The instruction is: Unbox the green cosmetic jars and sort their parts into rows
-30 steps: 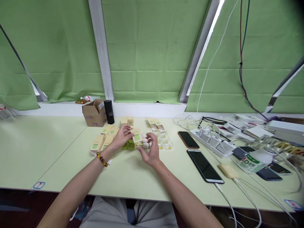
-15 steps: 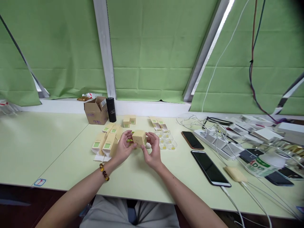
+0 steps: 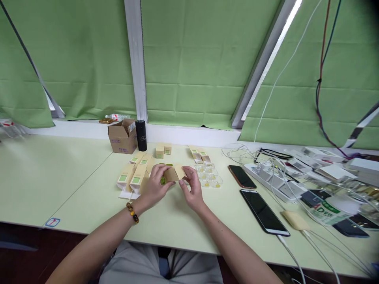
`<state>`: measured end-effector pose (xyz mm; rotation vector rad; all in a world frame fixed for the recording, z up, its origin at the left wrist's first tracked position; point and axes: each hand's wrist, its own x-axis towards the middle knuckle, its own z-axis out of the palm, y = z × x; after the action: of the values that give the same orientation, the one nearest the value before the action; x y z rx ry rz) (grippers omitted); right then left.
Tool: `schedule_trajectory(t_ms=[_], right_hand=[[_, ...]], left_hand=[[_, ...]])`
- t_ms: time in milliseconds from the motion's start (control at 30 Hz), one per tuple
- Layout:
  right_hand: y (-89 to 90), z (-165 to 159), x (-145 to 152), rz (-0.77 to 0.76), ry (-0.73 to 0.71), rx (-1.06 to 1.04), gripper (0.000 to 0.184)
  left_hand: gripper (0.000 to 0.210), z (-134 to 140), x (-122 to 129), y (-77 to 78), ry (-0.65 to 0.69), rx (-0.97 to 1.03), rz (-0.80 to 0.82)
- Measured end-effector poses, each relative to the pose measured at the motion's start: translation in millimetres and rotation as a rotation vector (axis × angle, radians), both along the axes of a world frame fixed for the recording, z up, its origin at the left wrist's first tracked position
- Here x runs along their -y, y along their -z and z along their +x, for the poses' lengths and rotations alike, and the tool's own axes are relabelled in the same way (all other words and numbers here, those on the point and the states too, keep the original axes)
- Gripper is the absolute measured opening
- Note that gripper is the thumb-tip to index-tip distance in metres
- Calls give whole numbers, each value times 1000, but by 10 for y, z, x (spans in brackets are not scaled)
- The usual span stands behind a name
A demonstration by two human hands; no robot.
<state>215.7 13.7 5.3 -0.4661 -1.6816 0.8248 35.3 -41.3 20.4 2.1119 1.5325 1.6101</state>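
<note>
Between my two hands is a small tan cardboard box (image 3: 174,174), raised above the table and seen with an edge towards me. My left hand (image 3: 157,183) grips its left side between thumb and fingers. The fingers and thumb of my right hand (image 3: 192,188) close on its right side. Green items (image 3: 162,180), partly hidden, lie behind my left hand. Left of that hand, several tan cartons with green labels (image 3: 137,178) lie with white flaps out. Several clear plastic cups with yellow centres (image 3: 211,176) sit beyond my right hand.
Two small boxes (image 3: 163,150) stand at the back, with two open cartons (image 3: 200,155) to their right. A brown cardboard box (image 3: 122,138) and a black bottle (image 3: 141,136) stand back left. To the right lie two phones (image 3: 264,212), a power strip (image 3: 271,181) and tangled cables.
The small box has been turned in my hands, so its edge faces me instead of a flat side. The whole view has shifted slightly. Both hands stay on the box.
</note>
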Motion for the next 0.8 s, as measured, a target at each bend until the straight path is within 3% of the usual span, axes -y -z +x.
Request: schedule_trajectory(t_ms=[200, 400, 800], right_hand=[[-11, -10, -4, 91, 89, -6, 37], [2, 24, -25, 297, 192, 69, 42], [-5, 26, -60, 395, 205, 101, 49]], left_hand=[[52, -81, -3, -7, -85, -392, 279], [50, -86, -14, -2, -151, -532, 448], [44, -64, -6, 7, -186, -613, 469]])
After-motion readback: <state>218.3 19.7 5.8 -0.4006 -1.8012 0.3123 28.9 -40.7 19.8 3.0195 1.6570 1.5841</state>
